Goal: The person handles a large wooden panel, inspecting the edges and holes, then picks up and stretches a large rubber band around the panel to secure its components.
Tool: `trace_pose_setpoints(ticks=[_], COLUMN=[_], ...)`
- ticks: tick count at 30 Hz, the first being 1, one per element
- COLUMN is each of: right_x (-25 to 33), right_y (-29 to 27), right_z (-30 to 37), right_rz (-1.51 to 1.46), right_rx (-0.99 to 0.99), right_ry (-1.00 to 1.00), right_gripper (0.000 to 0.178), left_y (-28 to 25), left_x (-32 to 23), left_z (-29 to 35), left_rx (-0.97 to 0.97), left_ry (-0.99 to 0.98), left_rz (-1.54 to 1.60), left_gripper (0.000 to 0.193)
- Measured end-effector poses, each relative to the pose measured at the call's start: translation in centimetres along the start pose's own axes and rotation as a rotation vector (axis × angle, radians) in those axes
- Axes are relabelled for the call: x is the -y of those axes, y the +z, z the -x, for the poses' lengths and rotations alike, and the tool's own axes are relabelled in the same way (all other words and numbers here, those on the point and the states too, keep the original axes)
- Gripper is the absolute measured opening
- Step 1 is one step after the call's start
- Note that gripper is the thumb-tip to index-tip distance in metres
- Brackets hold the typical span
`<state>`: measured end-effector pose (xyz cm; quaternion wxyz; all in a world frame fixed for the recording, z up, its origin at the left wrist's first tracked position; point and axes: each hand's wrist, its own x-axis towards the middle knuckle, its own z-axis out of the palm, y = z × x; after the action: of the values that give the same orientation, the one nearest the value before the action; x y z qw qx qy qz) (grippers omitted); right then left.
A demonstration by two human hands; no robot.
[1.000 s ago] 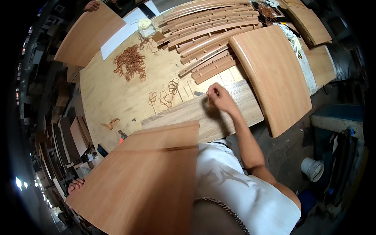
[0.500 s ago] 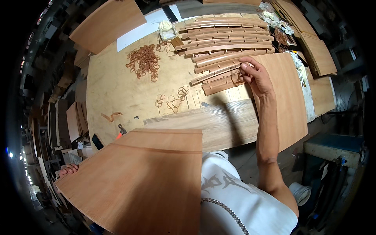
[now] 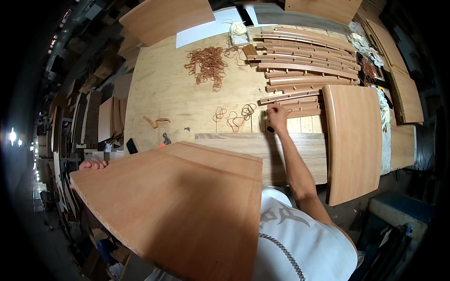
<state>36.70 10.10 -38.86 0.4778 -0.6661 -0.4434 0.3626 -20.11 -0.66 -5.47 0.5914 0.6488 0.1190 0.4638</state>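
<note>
My left hand (image 3: 93, 164) is closed round the far left edge of a large, tapering wooden panel (image 3: 187, 206) with a shallow groove near its far end. The panel is tilted up against my front and covers the near edge of the workbench. My right hand (image 3: 277, 117) is closed near the left end of the nearest wooden strips (image 3: 304, 107). A thin brown rubber band (image 3: 288, 111) shows beside its fingers, though most of the grip is hidden. Left of this hand lie several loose rubber bands (image 3: 240, 117) on the bench.
A heap of brown rubber bands (image 3: 206, 65) lies on the bench (image 3: 164, 93). Beyond my right hand are rows of pegged wooden strips (image 3: 309, 58). At right stands another panel (image 3: 354, 145). A hammer (image 3: 166, 138) and a dark phone-like slab (image 3: 132, 146) lie near the left edge.
My right hand has moved left and nearer to me, from over the strips to their left end. The view has shifted, and the held panel has turned a little.
</note>
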Motion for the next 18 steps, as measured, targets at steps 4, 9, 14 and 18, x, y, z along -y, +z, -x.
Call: trace_pose_setpoints(ticks=[4, 9, 14, 18], right_x=[-0.5, -1.0, -0.3, 4.5], right_y=[5.4, 7.4, 6.1, 0.9], right_z=[1.0, 1.1, 0.0, -0.7], right_rz=[0.39, 0.472, 0.215, -0.187], right_rx=[0.056, -0.008, -0.021, 0.108], right_ry=[0.093, 0.032, -0.069, -0.019], right_gripper=[0.02, 0.023, 0.02, 0.011], left_y=[-0.4, -2.6, -1.9, 4.3], left_x=[0.6, 1.0, 2.8, 5.8], left_z=[-1.5, -4.8, -5.1, -10.2], left_rx=[0.016, 0.135, -0.418, -1.264], left_ry=[-0.026, -0.075, 0.033, 0.225], left_rz=[0.044, 0.122, 0.079, -0.2], left_gripper=[0.097, 0.101, 0.093, 0.078])
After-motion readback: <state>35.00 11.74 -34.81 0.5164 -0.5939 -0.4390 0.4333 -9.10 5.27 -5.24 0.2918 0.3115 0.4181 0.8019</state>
